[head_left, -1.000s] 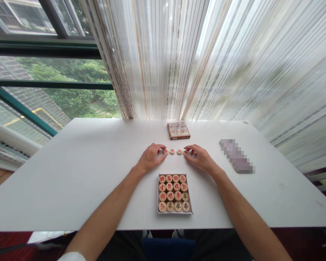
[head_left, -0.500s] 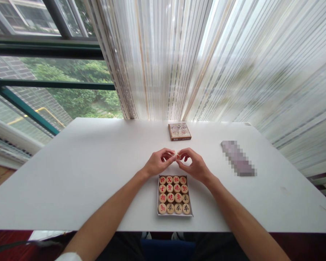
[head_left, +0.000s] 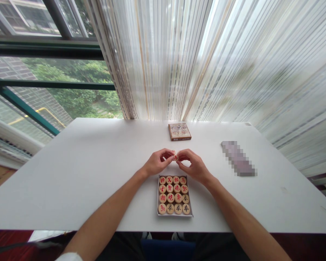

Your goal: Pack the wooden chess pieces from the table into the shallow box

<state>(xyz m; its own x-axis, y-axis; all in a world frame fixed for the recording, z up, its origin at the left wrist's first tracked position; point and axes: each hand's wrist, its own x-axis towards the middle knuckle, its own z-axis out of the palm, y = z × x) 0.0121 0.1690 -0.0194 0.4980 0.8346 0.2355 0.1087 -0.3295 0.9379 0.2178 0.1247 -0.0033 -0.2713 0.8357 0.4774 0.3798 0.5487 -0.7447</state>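
Note:
My left hand [head_left: 159, 161] and my right hand [head_left: 192, 165] meet above the table, fingers pinched together. Between their fingertips is a round wooden Chinese chess piece [head_left: 175, 158] with a red character, touched by both hands. Just behind it, at my left fingertips, a second Chinese chess piece [head_left: 173, 152] shows in part. Nearer to me, an open shallow box [head_left: 158, 199] holds rows of pale round pieces, most with red characters and several with black ones. Whether more pieces are hidden inside my fingers I cannot tell.
A flat printed box lid [head_left: 179, 132] lies behind my hands on the white table [head_left: 97, 163]. To the right is a blurred-out oblong object [head_left: 237, 158]. A string curtain [head_left: 163, 72] hangs at the table's back edge, with an open window at left.
My right fingertips have shifted slightly left with the red-marked piece, which now sits against my left thumb and fingers. The box and its pieces stay as they were.

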